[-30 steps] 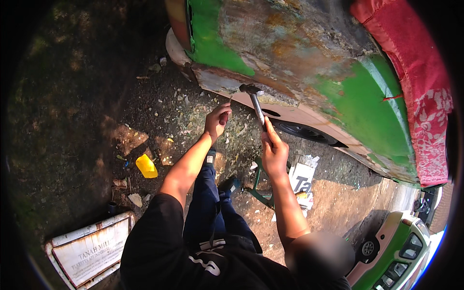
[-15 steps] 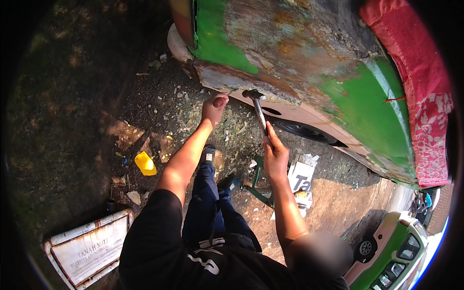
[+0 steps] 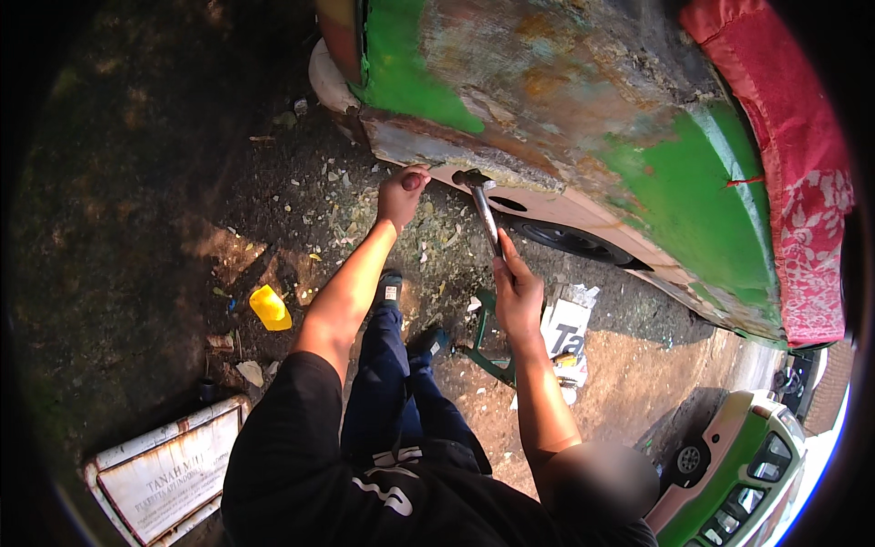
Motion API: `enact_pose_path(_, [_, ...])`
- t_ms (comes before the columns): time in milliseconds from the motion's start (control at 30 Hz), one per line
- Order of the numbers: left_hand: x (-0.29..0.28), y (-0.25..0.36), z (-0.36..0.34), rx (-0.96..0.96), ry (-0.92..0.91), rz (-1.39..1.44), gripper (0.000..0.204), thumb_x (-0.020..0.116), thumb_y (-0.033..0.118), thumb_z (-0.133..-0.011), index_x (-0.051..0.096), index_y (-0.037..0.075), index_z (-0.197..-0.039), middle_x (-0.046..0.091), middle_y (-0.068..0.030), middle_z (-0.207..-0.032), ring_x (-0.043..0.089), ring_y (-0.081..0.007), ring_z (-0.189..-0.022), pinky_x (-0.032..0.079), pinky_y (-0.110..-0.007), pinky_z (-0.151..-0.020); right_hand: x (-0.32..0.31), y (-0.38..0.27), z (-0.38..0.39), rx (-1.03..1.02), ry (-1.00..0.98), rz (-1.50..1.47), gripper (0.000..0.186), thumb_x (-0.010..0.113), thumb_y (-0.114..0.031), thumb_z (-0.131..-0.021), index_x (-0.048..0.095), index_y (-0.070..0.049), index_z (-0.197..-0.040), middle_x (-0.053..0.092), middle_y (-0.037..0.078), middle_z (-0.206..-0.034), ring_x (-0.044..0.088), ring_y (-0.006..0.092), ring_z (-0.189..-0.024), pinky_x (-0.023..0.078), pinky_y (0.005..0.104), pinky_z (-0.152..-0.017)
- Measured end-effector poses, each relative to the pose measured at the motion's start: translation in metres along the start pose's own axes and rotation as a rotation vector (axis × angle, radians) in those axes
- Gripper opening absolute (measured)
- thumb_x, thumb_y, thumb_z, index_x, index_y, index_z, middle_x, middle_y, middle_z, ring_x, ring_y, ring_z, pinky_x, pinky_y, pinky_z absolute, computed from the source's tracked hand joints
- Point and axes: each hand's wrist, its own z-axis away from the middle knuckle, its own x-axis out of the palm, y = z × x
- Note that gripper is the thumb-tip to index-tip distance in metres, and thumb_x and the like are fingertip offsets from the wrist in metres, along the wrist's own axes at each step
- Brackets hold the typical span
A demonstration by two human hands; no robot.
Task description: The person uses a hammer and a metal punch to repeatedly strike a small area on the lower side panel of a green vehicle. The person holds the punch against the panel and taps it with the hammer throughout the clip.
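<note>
head view: the bare left hand [image 3: 398, 198] is clenched round a reddish-brown, rounded tool handle [image 3: 412, 181] beside the lower edge of a patchy green, rust-stained vehicle body [image 3: 565, 100]; the tool's tip is too unclear to tell. the bare right hand [image 3: 521, 299] grasps a dark-headed hammer with a silvery shaft [image 3: 485, 212], its head near that same edge. a bright yellow plastic piece [image 3: 271, 308] lies on the littered brown ground [image 3: 652, 378].

Hammer [image 3: 485, 210] right of tool handle [image 3: 412, 181], near vehicle [image 3: 583, 114]
</note>
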Motion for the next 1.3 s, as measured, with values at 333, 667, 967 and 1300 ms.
enact_pose_path(333, [-0.003, -0.002, -0.016, 0.107, -0.086, -0.122, 0.01, 0.069, 0.012, -0.086, 0.068, 0.006, -0.093, 0.07, -0.0128, -0.083, 0.07, -0.0245, -0.079, 0.052, -0.034, -0.07, 0.026, -0.015, -0.015, -0.338, -0.049, 0.304, 0.043, 0.06, 0.0, -0.092, 0.057, -0.011, -0.133, 0.068, 0.019, -0.1, 0.067, 0.0202, -0.077, 0.05, 0.0331, -0.065])
enact_pose_path(667, [-0.006, -0.04, 0.014, 0.023, -0.051, -0.096, 0.012, 0.071, 0.004, -0.083, 0.068, 0.007, -0.095, 0.07, -0.0105, -0.111, 0.068, -0.0224, -0.099, 0.053, -0.03, -0.086, -0.001, 0.011, -0.012, -0.114, 0.059, 0.105, 0.043, 0.053, 0.001, -0.095, 0.051, -0.003, -0.138, 0.065, 0.001, -0.097, 0.043, 0.0039, -0.075, 0.039, 0.0204, -0.065])
enact_pose_path(967, [-0.027, -0.02, 0.012, 0.215, -0.092, -0.04, 0.018, 0.068, -0.008, -0.079, 0.067, 0.003, -0.093, 0.068, -0.0115, -0.109, 0.066, -0.0201, -0.097, 0.052, -0.03, -0.085, -0.006, 0.029, 0.006, 0.117, 0.075, -0.029, 0.045, 0.052, 0.003, -0.096, 0.05, -0.005, -0.139, 0.05, -0.007, -0.089, 0.036, 0.0021, -0.072, 0.031, 0.015, -0.062])
enact_pose_path(1300, [-0.023, -0.022, 0.02, 0.276, -0.076, -0.192, 0.024, 0.072, -0.006, -0.076, 0.069, 0.005, -0.097, 0.066, -0.0097, -0.109, 0.066, -0.023, -0.097, 0.054, -0.031, -0.083, -0.007, 0.042, 0.017, 0.047, 0.0, -0.064, 0.043, 0.051, 0.005, -0.095, 0.051, -0.002, -0.137, 0.06, 0.005, -0.129, 0.05, 0.0055, -0.108, 0.037, 0.0184, -0.091])
